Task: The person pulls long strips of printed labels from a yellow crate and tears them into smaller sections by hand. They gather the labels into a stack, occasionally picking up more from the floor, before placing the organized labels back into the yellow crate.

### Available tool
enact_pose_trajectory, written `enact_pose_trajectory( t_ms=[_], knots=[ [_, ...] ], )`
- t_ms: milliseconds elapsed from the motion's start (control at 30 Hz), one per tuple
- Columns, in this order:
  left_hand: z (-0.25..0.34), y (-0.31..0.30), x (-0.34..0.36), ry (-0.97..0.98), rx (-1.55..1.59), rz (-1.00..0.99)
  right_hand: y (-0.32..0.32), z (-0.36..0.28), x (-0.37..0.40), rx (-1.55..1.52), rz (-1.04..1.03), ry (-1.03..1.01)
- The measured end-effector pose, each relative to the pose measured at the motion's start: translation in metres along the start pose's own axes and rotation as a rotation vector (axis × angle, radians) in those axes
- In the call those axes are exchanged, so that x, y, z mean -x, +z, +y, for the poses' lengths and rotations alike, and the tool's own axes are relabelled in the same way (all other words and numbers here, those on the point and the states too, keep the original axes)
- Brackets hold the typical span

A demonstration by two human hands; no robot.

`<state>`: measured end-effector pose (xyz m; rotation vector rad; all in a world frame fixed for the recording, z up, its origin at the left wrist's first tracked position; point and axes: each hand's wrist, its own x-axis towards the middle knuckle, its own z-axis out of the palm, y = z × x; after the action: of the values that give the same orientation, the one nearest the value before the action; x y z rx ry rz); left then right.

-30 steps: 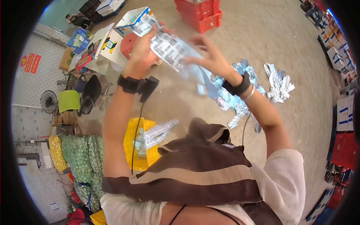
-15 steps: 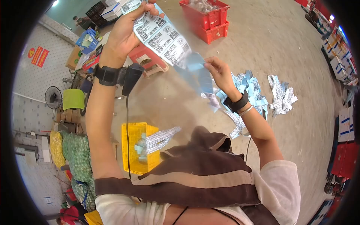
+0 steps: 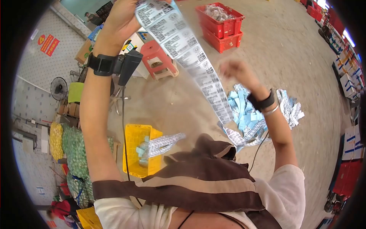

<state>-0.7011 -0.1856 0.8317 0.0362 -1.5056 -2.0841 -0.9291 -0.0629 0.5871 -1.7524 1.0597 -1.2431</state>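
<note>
Left hand (image 3: 121, 22) — gripping label strip (image 3: 190, 57) | right hand (image 3: 242, 73) — near strip, blurred, cannot tell openness or hold | label heap (image 3: 246, 110): on floor (image 3: 179, 105)

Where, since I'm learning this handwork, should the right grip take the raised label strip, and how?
Probably midway along its free stretch: pinch the label strip by its right edge, coming from the right. It slants down flat and narrow from the left grip, and the right grip is beside that edge.
</note>
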Motion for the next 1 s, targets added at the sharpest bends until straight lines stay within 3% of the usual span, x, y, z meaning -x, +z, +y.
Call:
enact_pose_trajectory(
  t_ms=[33,100,200,267,367,433,500,667,833,900,967,1000],
  knots=[
    [-0.003,0.008,-0.001,0.004,-0.001,0.000,-0.013,-0.045,-0.014,0.003,0.218,0.130],
    [-0.008,0.021,-0.005,0.009,-0.148,-0.028,-0.017,-0.094,-0.043,-0.019,0.220,-0.290],
    [-0.015,0.029,-0.015,-0.052,-0.082,-0.146,-0.007,-0.146,-0.077,0.014,0.090,-0.424],
    [-0.013,0.032,-0.018,-0.084,-0.026,-0.230,-0.012,-0.150,-0.098,-0.376,-0.211,-0.179],
    [-0.005,0.034,-0.021,-0.058,-0.069,-0.148,0.007,-0.155,-0.097,-0.256,-0.218,-0.211],
    [-0.003,0.032,-0.019,-0.041,-0.097,-0.138,0.023,-0.147,-0.099,-0.320,-0.258,-0.268],
    [-0.001,0.030,-0.018,-0.040,-0.225,-0.159,0.034,-0.144,-0.094,-0.585,-0.355,-0.116],
    [0.012,0.001,-0.017,0.016,-0.236,-0.049,0.052,-0.124,-0.069,-0.766,-0.389,0.048],
    [0.033,-0.044,-0.022,0.100,-0.262,0.040,0.068,-0.088,-0.041,-0.687,-0.348,0.132],
    [0.034,-0.063,-0.022,0.082,-0.224,0.074,0.075,-0.074,-0.029,-0.789,-0.338,0.288],
    [0.030,-0.097,-0.020,0.066,-0.234,0.073,0.080,-0.070,-0.024,-0.787,-0.292,0.309],
    [0.036,-0.147,-0.025,-0.056,-0.253,-0.024,0.081,-0.066,-0.023,-0.779,-0.317,0.322]
  ],
)
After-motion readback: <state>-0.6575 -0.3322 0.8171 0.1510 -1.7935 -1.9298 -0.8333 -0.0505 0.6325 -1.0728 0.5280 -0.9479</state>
